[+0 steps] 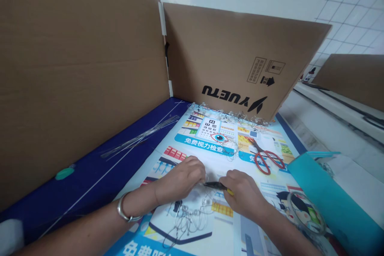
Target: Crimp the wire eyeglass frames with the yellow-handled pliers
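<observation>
My right hand (244, 192) is closed around the yellow handle of a pair of pliers (216, 185), whose dark jaws point left. The jaw tips reach to the fingers of my left hand (187, 178), which are pinched together. What those fingers hold is too small to make out, though a thin strand seems to show at the tips. Below my hands lies a loose tangle of thin wire pieces with clear beads (192, 218) on the printed sheet (222, 168). Scissors with red handles (265, 160) rest beyond my right hand.
Tall cardboard panels (234, 56) stand at the left and back. More wire-and-bead pieces (228, 117) line the back panel's foot. Straight wires (141, 137) lie at left. A teal box (336, 196) and a clear round roll (306, 213) sit at right.
</observation>
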Tool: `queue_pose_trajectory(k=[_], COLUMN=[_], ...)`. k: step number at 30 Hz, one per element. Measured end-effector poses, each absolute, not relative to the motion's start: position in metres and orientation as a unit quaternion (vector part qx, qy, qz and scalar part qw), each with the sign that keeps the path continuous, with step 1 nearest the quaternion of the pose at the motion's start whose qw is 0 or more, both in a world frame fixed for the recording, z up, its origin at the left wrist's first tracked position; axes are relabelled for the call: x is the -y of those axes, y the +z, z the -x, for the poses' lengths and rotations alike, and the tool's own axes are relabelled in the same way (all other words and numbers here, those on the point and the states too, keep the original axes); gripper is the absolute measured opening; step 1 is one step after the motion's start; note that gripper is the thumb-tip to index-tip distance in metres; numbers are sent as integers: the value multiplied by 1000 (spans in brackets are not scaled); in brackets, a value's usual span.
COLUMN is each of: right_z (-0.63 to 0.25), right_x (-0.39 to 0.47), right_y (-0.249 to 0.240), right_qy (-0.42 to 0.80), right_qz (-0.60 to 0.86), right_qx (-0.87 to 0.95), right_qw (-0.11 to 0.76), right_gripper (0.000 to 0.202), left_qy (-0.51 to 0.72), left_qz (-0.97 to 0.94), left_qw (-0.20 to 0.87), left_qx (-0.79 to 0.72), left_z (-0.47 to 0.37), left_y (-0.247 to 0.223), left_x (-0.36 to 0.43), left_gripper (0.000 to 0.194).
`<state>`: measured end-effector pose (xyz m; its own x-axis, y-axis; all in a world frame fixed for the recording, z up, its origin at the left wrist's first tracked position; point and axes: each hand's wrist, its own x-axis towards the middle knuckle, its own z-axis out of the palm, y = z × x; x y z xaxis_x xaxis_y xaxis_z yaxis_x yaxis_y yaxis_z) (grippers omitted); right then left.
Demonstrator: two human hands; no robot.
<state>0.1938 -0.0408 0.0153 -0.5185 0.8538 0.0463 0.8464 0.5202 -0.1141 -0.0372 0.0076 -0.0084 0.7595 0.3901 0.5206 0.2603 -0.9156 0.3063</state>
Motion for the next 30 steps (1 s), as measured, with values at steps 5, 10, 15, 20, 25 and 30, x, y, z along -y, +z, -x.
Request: queue_pose_trajectory(k=[5,10,15,20,25,30], right_z=[-193,-195,-199,-201,-201,-201], right_x=[41,42,40,39,38,37], right_y=[16,15,16,15,14,12], right_qy=[25,48,72,73,73,73], right_qz=[488,497,481,459,446,442], right_qx=[872,865,871,882,889,890], right_qw=[34,49,75,79,79,81], right_gripper=[14,12,15,16,15,15], left_qy=[298,305,307,304,324,330], left_qz=[-933,-928,-927,-927,-921,-920], left_qw=[110,132,146,152,155,150], left_qx=[-167,-167,-158,-157,-152,-149], left_z=[37,37,37,37,37,37], left_y=[-8,-7,-7,-8,-7,-7], left_x=[-8,-7,-7,-6,-4,-4], left_gripper=[19,18,18,17,16,16])
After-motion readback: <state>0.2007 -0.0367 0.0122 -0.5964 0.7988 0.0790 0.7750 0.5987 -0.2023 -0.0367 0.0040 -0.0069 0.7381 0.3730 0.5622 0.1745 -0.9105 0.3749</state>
